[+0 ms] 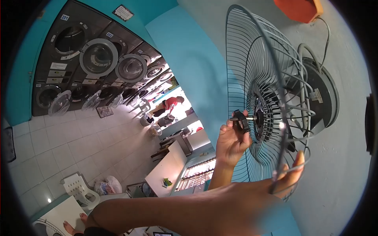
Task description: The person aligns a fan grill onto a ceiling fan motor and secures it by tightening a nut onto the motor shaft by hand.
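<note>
A fan guard (271, 90) of grey wire stands on edge in front of the wall. My left hand (287, 175) is at its lower right rim, fingers curled around the wires, and my left forearm crosses the bottom of the view. Farther up, my right hand (233, 143) pinches a black knob (241, 121) at the guard's centre, around the end of a metal shaft (251, 118). Behind the guard is the dark round fan housing (321, 94) with a pale label. A blurred patch covers part of my left hand.
Stacked machines (57, 67) with round doors line the left side. A person in red (172, 103) bends near baskets farther back. Below are a white chair (78, 189), a long table (163, 171) and bare feet (69, 227). An orange object (299, 8) is at top right.
</note>
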`<action>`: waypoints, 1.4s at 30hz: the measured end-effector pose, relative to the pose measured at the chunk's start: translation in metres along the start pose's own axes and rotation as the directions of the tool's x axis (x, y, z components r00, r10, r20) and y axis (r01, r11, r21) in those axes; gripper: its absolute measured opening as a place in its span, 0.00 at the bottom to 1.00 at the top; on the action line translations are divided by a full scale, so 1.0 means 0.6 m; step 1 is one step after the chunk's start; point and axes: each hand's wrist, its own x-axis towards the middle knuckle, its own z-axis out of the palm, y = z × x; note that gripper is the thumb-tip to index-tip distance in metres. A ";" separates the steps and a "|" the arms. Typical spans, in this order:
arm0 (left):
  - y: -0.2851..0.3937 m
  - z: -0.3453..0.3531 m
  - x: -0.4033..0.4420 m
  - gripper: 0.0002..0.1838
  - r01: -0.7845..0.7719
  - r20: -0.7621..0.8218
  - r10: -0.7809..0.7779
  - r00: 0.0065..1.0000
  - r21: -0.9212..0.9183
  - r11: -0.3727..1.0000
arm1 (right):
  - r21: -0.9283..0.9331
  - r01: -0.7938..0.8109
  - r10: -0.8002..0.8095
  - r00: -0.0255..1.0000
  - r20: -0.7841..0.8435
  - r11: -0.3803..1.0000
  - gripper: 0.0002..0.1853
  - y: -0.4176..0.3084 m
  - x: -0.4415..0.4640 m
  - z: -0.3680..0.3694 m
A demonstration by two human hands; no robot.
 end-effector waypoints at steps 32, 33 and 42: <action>0.039 0.056 -0.127 0.54 -0.043 -0.100 0.032 0.994 -0.111 0.993 | -0.740 -0.031 0.092 0.995 0.042 0.672 0.17 0.031 -0.138 -0.239; 0.041 0.053 -0.131 0.54 0.006 -0.040 -0.008 0.999 -0.052 0.999 | -0.616 -0.225 0.196 0.974 -0.115 0.755 0.17 0.045 -0.159 -0.282; 0.055 0.041 -0.125 0.53 -0.062 -0.024 0.061 0.998 -0.038 0.997 | -0.389 -0.451 0.305 0.873 -0.381 0.803 0.11 -0.018 -0.205 -0.284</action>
